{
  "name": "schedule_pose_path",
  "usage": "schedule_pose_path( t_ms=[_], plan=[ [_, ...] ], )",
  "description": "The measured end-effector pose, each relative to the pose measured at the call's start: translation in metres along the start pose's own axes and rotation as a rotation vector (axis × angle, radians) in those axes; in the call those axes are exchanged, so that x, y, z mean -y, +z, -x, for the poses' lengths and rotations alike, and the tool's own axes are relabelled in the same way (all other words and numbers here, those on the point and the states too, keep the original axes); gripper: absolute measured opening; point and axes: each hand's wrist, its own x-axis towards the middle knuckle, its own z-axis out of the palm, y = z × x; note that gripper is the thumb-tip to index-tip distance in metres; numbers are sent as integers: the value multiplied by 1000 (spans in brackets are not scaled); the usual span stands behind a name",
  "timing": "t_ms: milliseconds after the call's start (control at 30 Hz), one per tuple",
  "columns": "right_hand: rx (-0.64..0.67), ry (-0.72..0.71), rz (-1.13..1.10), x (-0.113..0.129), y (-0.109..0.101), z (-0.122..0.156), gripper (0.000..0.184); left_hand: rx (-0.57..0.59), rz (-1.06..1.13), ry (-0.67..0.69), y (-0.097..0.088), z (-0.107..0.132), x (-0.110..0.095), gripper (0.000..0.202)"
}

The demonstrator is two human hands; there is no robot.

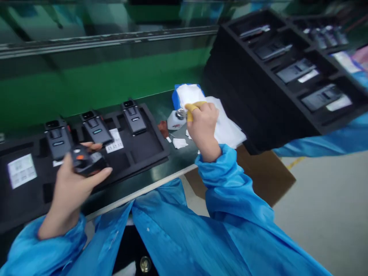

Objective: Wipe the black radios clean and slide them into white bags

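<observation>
Dark green workbench [156, 173] runs below a blurred background. At right, a tall black tray stack [235, 88] is cut off by the frame; a foam tray [148, 149] lies at left. Above it curls the left hand [71, 180], while the right hand [202, 124] bends downward. The left clasps a black device [86, 161], partly hidden by fingers; the right bunches at a small bottle [175, 122], pinching what, I cannot tell.

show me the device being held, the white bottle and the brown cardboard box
device being held [91, 164], head view: its dark casing
white bottle [174, 122], head view: its white side
cardboard box [264, 173], head view: a brown panel
</observation>
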Motion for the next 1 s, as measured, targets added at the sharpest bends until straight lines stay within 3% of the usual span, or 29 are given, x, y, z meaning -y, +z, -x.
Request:
schedule_pose_path(
  t_ms=[100, 333, 467, 567, 733, 833, 1000],
  plan=[
    [103, -100, 144, -6, 8, 0, 24, 2, -66, 11, 5, 4, 5, 54],
    [52, -143, 251, -19, 18, -8, 15, 81, -41, 142, 8, 13, 17, 56],
    [-29, -180, 164, 18, 3, 0, 19, 98, -26, 183, 7, 17, 19, 58],
    [-60, -421, -73, 68, -11, 22, 24, 104, -29, 194, 7, 18, 18, 57],
    [269, -640, -421, 135, -16, 59, 34, 101, -51, 215, 8, 17, 19, 58],
    [299, -758, -425, 147, -5, 70, 36, 97, -39, 259, 9, 16, 23, 58],
    [102, -1000, -230, 143, 6, 75, 32, 120, -64, 285, 8, 15, 25, 59]
  ],
)
